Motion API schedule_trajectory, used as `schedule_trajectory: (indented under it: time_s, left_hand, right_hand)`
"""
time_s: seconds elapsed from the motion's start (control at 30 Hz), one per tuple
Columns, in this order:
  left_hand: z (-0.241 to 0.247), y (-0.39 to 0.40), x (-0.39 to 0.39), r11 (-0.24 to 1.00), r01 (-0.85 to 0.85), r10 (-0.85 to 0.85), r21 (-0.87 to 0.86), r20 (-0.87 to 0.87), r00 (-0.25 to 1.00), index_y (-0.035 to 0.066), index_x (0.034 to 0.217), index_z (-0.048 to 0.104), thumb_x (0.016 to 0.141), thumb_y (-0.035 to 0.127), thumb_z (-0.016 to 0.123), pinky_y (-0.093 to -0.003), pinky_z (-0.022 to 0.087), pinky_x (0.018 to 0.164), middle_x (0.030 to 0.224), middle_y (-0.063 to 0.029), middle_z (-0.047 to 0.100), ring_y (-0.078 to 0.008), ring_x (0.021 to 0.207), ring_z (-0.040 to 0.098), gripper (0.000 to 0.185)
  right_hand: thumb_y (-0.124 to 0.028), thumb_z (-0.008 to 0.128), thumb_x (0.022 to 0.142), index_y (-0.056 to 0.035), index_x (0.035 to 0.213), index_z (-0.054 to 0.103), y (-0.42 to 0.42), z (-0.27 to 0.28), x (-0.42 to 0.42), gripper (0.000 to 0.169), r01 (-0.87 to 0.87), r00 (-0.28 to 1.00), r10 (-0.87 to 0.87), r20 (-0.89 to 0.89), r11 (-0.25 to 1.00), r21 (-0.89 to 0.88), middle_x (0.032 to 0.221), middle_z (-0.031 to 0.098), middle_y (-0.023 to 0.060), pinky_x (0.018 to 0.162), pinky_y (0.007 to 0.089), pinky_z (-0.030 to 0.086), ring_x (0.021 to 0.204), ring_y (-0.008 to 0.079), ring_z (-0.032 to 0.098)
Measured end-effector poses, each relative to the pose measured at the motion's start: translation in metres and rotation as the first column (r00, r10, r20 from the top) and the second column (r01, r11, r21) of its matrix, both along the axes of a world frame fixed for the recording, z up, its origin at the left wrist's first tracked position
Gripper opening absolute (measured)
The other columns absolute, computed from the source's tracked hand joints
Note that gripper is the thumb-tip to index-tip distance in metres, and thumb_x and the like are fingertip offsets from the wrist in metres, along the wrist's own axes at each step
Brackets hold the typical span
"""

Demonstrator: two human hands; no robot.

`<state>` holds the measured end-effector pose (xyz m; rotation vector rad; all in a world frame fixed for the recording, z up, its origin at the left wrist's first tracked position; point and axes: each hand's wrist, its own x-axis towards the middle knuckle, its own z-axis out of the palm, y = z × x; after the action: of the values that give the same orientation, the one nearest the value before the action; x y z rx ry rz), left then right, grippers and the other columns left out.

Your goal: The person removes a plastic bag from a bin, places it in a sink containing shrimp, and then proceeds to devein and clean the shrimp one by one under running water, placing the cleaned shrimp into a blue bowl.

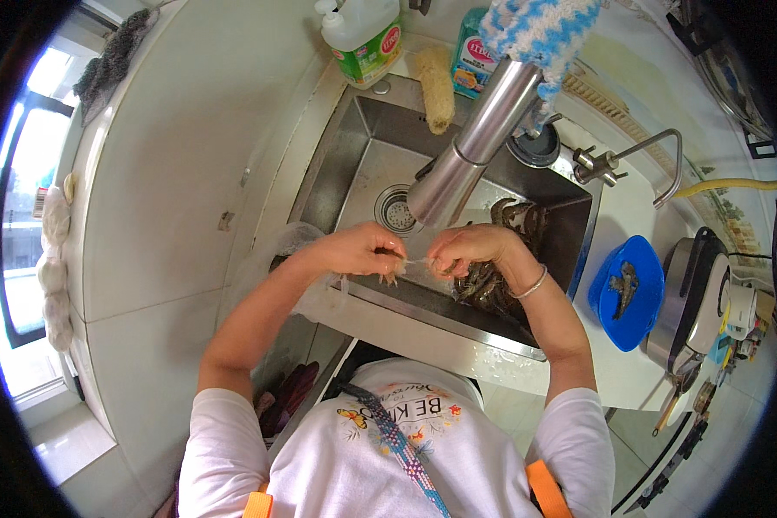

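Observation:
Over the front part of a stainless steel sink (375,175), my left hand (369,249) pinches a piece of shrimp with legs hanging below the fingers. My right hand (469,249), close beside it, grips another piece of shrimp, mostly hidden by the fingers. A thin pale strand stretches between the two. Several raw shrimp (485,288) lie in the right side of the sink, partly under my right wrist. To the right, a blue plastic basin (647,281) holds a shrimp or shrimp part (623,288).
A steel faucet (460,168) reaches over the sink near my hands. A clear plastic bag (298,239) hangs at the left front edge. Behind stand a detergent jug (366,52), a loofah (436,90) and a blue bottle (471,61). A rice cooker (689,298) is right of the basin.

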<state>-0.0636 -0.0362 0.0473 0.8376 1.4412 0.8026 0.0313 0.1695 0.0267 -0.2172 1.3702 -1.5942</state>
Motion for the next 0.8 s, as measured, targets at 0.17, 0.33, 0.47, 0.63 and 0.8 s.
schedule_trajectory:
  time_s: [0.17, 0.33, 0.47, 0.63, 0.8]
  left_hand:
    - [0.001, -0.006, -0.007, 0.994, -0.094, 0.095, -0.051, 0.014, 0.995, 0.002, 0.089, 0.059, 0.081, 0.013, 0.055, -0.0202, 0.03, 0.039, 0.059, 0.0028, 0.048, -0.0032, 0.046, 0.039, 0.014]
    - [-0.011, -0.009, -0.008, 0.987, -0.161, 0.157, 0.027, 0.093, 0.983, -0.001, 0.093, 0.058, 0.082, 0.011, 0.054, -0.0209, 0.031, 0.041, 0.06, 0.0013, 0.049, -0.0046, 0.045, 0.039, 0.017]
    - [-0.006, -0.014, -0.008, 0.984, -0.175, 0.174, 0.042, 0.011, 0.985, 0.0, 0.096, 0.058, 0.082, 0.01, 0.053, -0.0214, 0.034, 0.045, 0.063, 0.0015, 0.05, -0.0049, 0.048, 0.04, 0.018]
    - [0.007, -0.035, -0.007, 0.946, -0.298, 0.314, 0.128, -0.136, 0.94, 0.002, 0.098, 0.057, 0.08, 0.008, 0.054, -0.0203, 0.037, 0.05, 0.07, 0.0018, 0.052, -0.0045, 0.056, 0.042, 0.019]
    - [0.037, -0.075, -0.008, 0.787, -0.561, 0.61, 0.257, -0.181, 0.772, 0.003, 0.098, 0.055, 0.08, 0.007, 0.054, -0.0203, 0.038, 0.053, 0.076, 0.0011, 0.052, -0.0048, 0.06, 0.042, 0.019]
  right_hand:
    - [-0.019, 0.046, 0.071, -0.0056, 0.056, 0.044, 0.018, -0.008, 0.004, 0.02, 0.05, 0.999, -0.049, -0.023, 0.998, 0.04, 0.054, 0.034, -0.003, 0.042, 0.0212, 0.023, 0.048, 0.0059, 0.028]
    - [-0.019, 0.046, 0.072, -0.0069, 0.055, 0.041, 0.022, -0.001, 0.004, 0.021, 0.1, 0.994, -0.097, -0.048, 0.993, 0.055, 0.054, 0.033, -0.0034, 0.043, 0.0218, 0.024, 0.048, 0.0066, 0.029]
    - [-0.02, 0.046, 0.073, -0.0052, 0.058, 0.043, 0.038, -0.007, 0.009, 0.021, 0.108, 0.992, -0.094, -0.089, 0.98, 0.168, 0.057, 0.037, -0.0028, 0.044, 0.0223, 0.027, 0.049, 0.0062, 0.031]
    - [-0.026, 0.046, 0.077, -0.0018, 0.065, 0.049, 0.036, -0.009, 0.019, 0.027, 0.272, 0.922, -0.076, -0.381, 0.825, 0.495, 0.065, 0.05, 0.007, 0.051, 0.0317, 0.037, 0.055, 0.0174, 0.045]
    - [-0.027, 0.048, 0.079, -0.0029, 0.078, 0.051, -0.027, -0.007, 0.016, 0.024, 0.497, 0.654, 0.135, -0.744, 0.665, 0.558, 0.076, 0.055, 0.0175, 0.064, 0.0432, 0.042, 0.072, 0.0353, 0.054]
